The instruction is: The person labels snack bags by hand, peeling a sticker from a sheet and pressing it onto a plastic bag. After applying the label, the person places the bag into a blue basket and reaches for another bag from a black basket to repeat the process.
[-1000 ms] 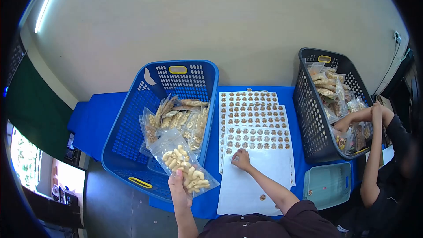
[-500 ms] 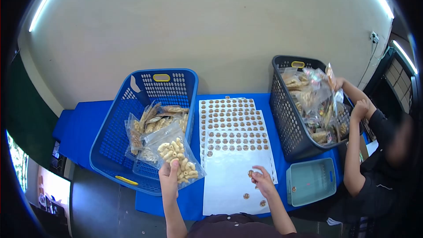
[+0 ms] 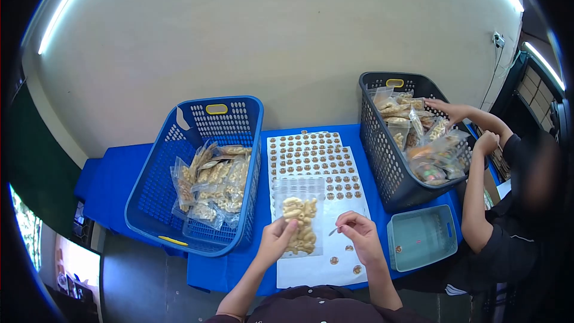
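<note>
1 bag [image 3: 307, 212] is pinched between left fingers [image 3: 290, 227].

Left hand [image 3: 278, 241] closed in a grip; right hand [image 3: 360, 237] pinched; both forearms [image 3: 249, 284] slant inward

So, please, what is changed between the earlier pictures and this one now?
The left hand has moved right, carrying the bag from the blue basket to over the sheets. The right hand has left the sheets and holds a small sticker beside the bag. The co-worker's hand has shifted in the black basket. Baskets and sheets stayed put.
</note>
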`<state>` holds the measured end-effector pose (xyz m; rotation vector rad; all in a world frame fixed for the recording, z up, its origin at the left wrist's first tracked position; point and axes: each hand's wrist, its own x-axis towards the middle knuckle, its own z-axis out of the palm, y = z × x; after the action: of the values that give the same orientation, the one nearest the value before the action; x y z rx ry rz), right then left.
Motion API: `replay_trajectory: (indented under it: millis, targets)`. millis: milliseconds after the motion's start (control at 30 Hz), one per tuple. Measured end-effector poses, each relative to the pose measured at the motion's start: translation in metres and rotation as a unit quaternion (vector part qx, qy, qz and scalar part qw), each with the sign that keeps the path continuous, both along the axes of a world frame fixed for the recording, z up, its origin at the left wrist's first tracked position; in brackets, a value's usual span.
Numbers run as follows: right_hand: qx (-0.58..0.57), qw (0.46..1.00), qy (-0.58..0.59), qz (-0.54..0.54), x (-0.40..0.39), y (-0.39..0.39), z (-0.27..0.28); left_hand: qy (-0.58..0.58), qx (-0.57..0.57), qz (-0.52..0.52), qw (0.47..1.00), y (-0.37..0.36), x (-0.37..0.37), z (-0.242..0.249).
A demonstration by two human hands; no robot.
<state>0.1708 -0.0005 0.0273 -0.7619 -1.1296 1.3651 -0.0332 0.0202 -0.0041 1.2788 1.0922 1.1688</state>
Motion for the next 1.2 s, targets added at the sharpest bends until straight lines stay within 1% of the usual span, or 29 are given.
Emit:
replay_trajectory:
  millis: [33, 67, 133, 167, 267, 367, 467, 567, 667, 767, 867, 967, 1067, 1167, 1200]
  targets:
    - [0.007, 1.0, -0.02, 0.013, -0.005, -0.004, 0.012, 0.004, -0.017, -0.016, 1.0, -0.001, 0.006, -0.001]
    - [0.026, 0.997, -0.074, -0.007, -0.009, -0.005, 0.012, 0.009, -0.034, -0.033, 0.999, -0.002, 0.012, -0.001]
    - [0.067, 0.98, -0.179, -0.047, -0.015, -0.004, 0.008, -0.013, -0.007, -0.041, 0.999, -0.003, 0.025, -0.003]
    - [0.091, 0.968, -0.22, -0.084, -0.018, -0.003, 0.005, -0.023, 0.006, -0.045, 0.999, -0.004, 0.028, -0.004]
    - [0.085, 0.954, -0.256, -0.129, -0.024, -0.005, 0.008, -0.005, -0.021, -0.066, 0.998, -0.008, 0.028, 0.01]
    - [0.069, 0.955, -0.256, -0.135, -0.024, -0.005, 0.008, -0.069, -0.063, -0.069, 0.993, -0.005, 0.025, -0.006]
    - [0.043, 0.967, -0.225, -0.112, -0.025, -0.006, 0.012, -0.034, -0.016, -0.06, 0.997, -0.007, 0.025, -0.008]
    - [0.04, 0.969, -0.222, -0.099, -0.022, -0.003, 0.008, -0.03, -0.022, -0.056, 0.998, -0.01, 0.026, 0.0]
    - [0.035, 0.969, -0.224, -0.093, -0.019, -0.002, 0.007, -0.038, -0.001, -0.047, 0.998, -0.012, 0.032, 0.011]
    - [0.024, 0.969, -0.224, -0.098, -0.018, -0.003, 0.012, -0.015, -0.008, -0.067, 0.998, -0.01, 0.029, 0.005]
    - [0.031, 0.967, -0.231, -0.102, -0.019, -0.003, 0.009, -0.001, -0.012, -0.065, 0.998, -0.011, 0.028, -0.004]
    - [0.038, 0.965, -0.238, -0.104, -0.023, -0.005, 0.012, -0.054, -0.018, -0.058, 0.997, -0.015, 0.029, 0.009]
    - [0.052, 0.946, -0.294, -0.128, -0.028, -0.008, 0.017, -0.088, -0.001, -0.034, 0.996, -0.018, 0.031, 0.014]
    - [0.08, 0.924, -0.341, -0.152, -0.028, -0.01, 0.009, 0.033, -0.03, -0.072, 0.996, -0.016, 0.018, 0.008]
    - [0.078, 0.925, -0.322, -0.184, -0.027, -0.009, 0.004, -0.021, -0.032, -0.063, 0.997, -0.016, 0.02, 0.006]
